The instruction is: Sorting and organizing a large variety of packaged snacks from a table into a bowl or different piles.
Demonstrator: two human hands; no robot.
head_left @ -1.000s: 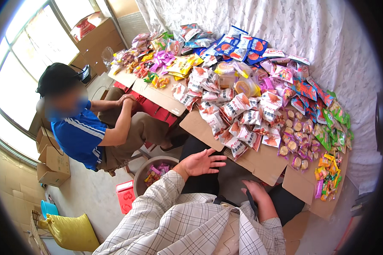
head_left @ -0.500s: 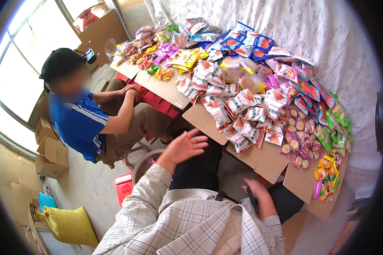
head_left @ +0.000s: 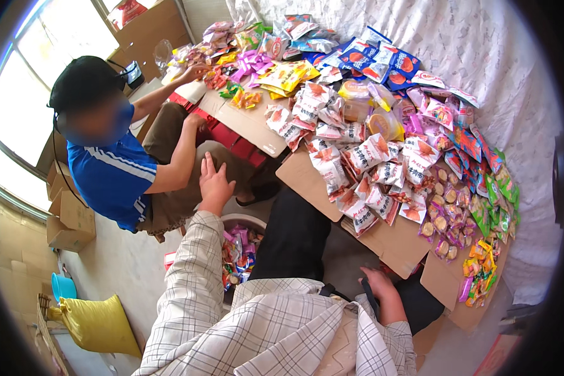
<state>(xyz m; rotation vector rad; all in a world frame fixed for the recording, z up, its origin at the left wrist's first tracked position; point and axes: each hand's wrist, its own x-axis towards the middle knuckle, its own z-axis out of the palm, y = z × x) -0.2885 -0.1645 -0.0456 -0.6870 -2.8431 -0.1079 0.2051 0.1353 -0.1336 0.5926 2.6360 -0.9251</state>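
Grey and round, a tub (head_left: 247, 219) of colourful wrapped sweets (head_left: 237, 254) stood near the empty, spread-fingered left hand (head_left: 214, 186); the curl and hold of the right hand (head_left: 382, 285) were unclear.

Bright windows (head_left: 69, 39) line the left — grey floor (head_left: 128, 266) below, pale curtain (head_left: 464, 44) at right.

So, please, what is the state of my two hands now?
Left hand: open, nothing visible in it.
Right hand, by a dark strap: cannot be told.
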